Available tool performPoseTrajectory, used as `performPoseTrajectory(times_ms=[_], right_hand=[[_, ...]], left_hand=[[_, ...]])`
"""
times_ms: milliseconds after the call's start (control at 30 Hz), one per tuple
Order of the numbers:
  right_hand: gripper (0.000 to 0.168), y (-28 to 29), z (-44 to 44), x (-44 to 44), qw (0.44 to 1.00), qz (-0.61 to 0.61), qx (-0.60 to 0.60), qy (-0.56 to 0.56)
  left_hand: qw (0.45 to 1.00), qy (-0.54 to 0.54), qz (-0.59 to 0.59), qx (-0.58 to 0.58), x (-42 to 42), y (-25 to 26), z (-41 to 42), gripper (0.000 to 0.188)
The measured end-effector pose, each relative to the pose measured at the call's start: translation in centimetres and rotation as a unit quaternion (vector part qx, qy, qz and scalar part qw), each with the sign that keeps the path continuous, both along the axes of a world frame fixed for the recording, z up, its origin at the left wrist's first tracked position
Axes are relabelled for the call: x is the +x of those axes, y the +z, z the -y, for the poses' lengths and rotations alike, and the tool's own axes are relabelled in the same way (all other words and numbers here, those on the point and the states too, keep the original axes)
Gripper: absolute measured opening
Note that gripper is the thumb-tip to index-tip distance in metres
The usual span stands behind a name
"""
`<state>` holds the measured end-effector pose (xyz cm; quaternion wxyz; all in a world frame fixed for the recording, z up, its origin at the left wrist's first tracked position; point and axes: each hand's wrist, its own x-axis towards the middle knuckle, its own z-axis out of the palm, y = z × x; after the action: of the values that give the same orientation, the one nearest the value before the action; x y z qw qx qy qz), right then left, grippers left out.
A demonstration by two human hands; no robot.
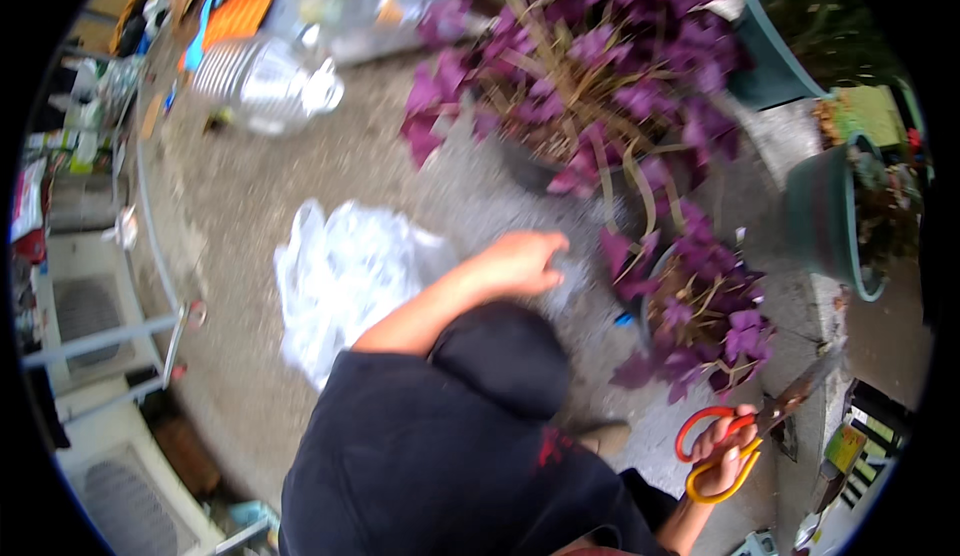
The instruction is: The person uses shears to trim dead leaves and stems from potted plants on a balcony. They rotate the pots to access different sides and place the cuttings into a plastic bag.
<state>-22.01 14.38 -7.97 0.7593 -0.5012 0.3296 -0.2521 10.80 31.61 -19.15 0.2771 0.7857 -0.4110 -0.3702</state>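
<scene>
My left hand [523, 262] reaches forward over the concrete, its fingers apart and slightly curled, with nothing seen in it. It is a little blurred. Ahead of it stands a dark pot [525, 169] of purple-leaved oxalis [592, 45] with long pale stems. A smaller oxalis plant [679, 312] in a second pot is to the right. Low on the right, my right hand [720, 455] grips a pair of scissors [780, 409] by one red and one yellow handle loop. Their rusty-looking blades point up and right, away from me. A crumpled white plastic bag [349, 278] lies left of my left forearm.
A large clear plastic bottle [262, 83] lies at upper left, near a filled translucent bag [367, 0] and an orange ridged object [236, 15]. Green planters [821, 214] line the right side. Metal bars [112, 338] and appliance-like units [86, 308] are on the left.
</scene>
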Motion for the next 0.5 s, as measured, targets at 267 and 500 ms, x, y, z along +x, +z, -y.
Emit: performPoseTrajectory(times_ms=[267,500], right_hand=[[0.060,-1.1,0.2,-0.8,0.999,0.034,0.009,0.007],[0.064,-0.8,1.0,-1.2,0.999,0.036,-0.009,0.009]], left_hand=[[0.947,0.036,0.288,0.136,-0.6,-1.5,-8.2,0.068],[0.801,0.294,0.317,0.413,6.6,7.1,-20.5,0.103]])
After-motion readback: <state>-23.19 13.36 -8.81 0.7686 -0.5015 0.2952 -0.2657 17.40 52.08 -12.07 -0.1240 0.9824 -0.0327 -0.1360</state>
